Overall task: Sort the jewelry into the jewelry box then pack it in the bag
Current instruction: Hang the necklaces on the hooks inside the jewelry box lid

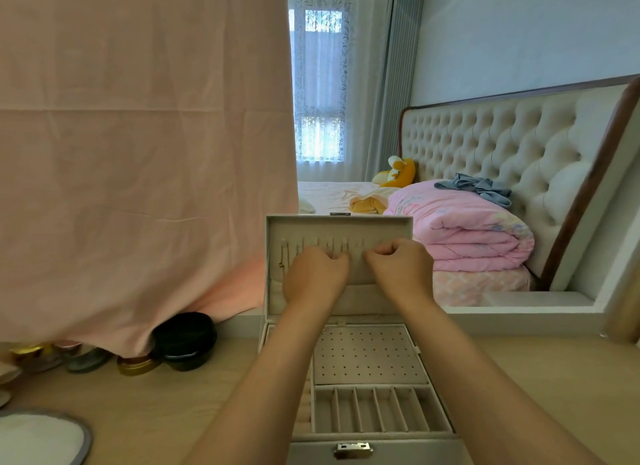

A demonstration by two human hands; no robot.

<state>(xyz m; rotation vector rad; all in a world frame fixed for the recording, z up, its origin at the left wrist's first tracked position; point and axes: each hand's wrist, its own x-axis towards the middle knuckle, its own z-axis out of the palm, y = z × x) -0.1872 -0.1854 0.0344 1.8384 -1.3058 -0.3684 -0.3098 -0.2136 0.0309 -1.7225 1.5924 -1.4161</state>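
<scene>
The pale grey velvet-lined jewelry box (370, 357) stands open on the light wooden worktop (156, 405), its lid (339, 227) upright. Both grips are raised against the lid's inner face, side by side and nearly touching. The left grip (317, 274) and the right grip (398, 267) show only their backs, with the fingers curled in toward the row of small hooks. Whether either one pinches anything cannot be told. A thin gold chain (281, 262) hangs from a hook just left of the left grip. Below the grips lies the perforated panel, and nearer the person a row of narrow slots and the metal latch (353, 450). Well to the left of the left grip, a round black case (185, 340) sits under a hanging pink cloth (138, 135).
</scene>
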